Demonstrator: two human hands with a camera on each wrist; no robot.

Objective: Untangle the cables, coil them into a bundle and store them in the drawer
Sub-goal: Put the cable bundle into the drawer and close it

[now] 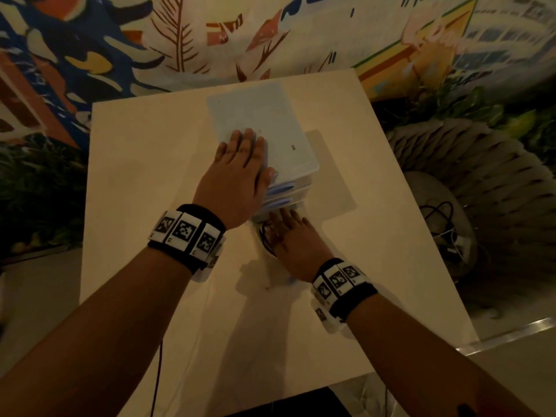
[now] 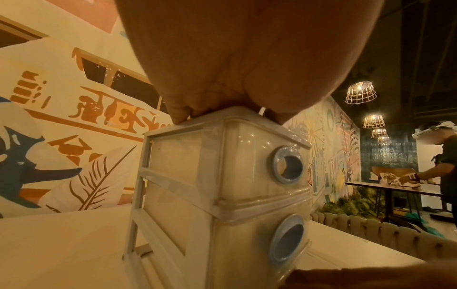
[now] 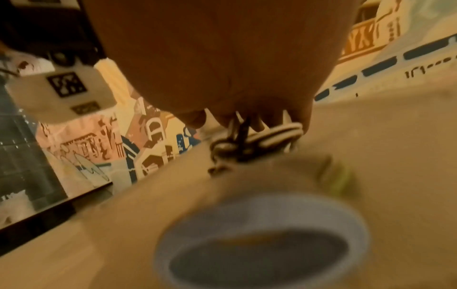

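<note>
A translucent plastic drawer unit [image 1: 264, 115] [image 2: 247, 176] with blue ring handles stands on the pale table [image 1: 150, 176]. My left hand [image 1: 240, 164] [image 2: 235, 88] lies flat on its top, fingers straight. The bottom drawer [image 1: 259, 251] is pulled out toward me; its blue ring handle [image 3: 262, 234] is blurred and close in the right wrist view. My right hand [image 1: 285, 233] [image 3: 247, 123] reaches into that drawer, and its fingertips hold a coiled bundle of white and dark cables [image 3: 257, 140] [image 1: 265, 240]. Most of the bundle is hidden under the hand in the head view.
A chair with a ribbed back [image 1: 481, 176] stands right of the table, with dark cables [image 1: 442, 218] on its seat. A painted wall runs behind the table. Another person [image 2: 442, 166] works at a far table. Plants line the wall.
</note>
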